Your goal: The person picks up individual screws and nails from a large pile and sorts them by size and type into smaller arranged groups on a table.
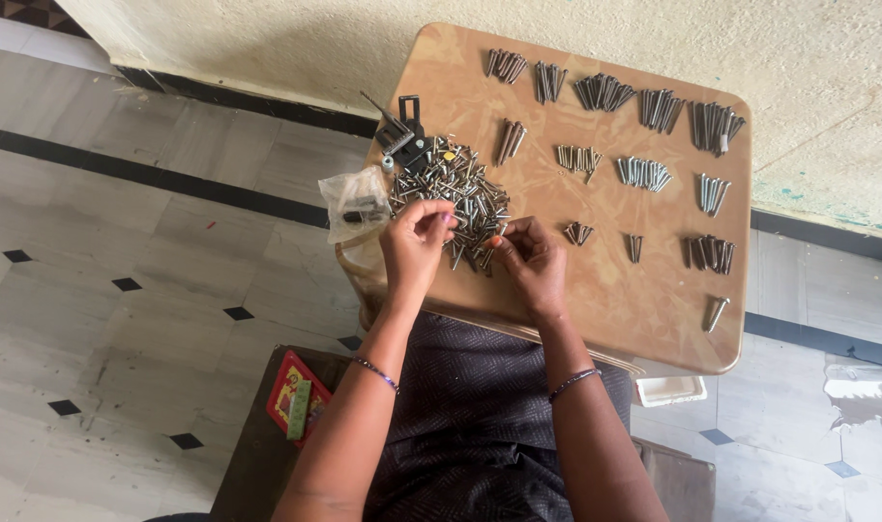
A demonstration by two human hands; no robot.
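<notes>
Tiled floor, tan table [644,319] against a rough wall; mixed screw pile [455,198] at its near left corner. Left hand [414,244] pinches a screw above the pile, right hand [533,259] pinches another at its edge; best lifted singly, judging length. Beyond: sorted screw groups [644,174], black brackets [407,135], plastic bag [356,203]

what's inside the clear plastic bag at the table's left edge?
The clear plastic bag holds a few dark, small metal pieces; the crumpled film blurs their shape. Beside it lies the mixed screw pile, under both hands.
</notes>
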